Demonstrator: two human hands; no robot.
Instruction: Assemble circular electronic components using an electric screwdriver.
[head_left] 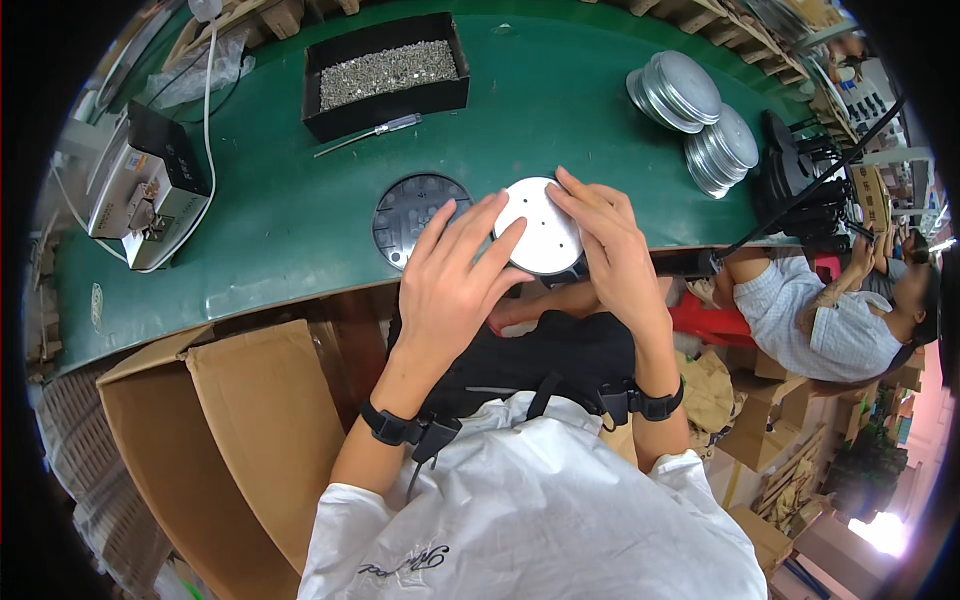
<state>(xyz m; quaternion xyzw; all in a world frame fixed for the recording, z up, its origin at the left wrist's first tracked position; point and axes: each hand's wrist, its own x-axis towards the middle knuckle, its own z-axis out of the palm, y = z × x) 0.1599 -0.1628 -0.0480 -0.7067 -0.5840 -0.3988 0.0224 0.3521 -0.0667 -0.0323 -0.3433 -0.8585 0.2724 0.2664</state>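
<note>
Over the table's near edge, a round silver-white plate (540, 238) with several small dark holes lies between my hands. A dark rim shows along its lower edge; what is beneath is mostly hidden. My left hand (447, 285) grips the plate's left side, index fingertip on its face and thumb by its lower edge. On the right side, my right hand (612, 245) holds the edge with its fingers bent over it. Beside the plate, a dark round ribbed disc (400, 225) lies flat on the table, partly covered by my left fingers.
A black box (388, 108) of small metal screws stands at the back, a screwdriver (370, 134) before it. Stacked metal discs (680, 90) and black parts (795, 190) sit on the right. A boxy device (155, 185) with a white cable stands left. A seated person (840, 320) is at right.
</note>
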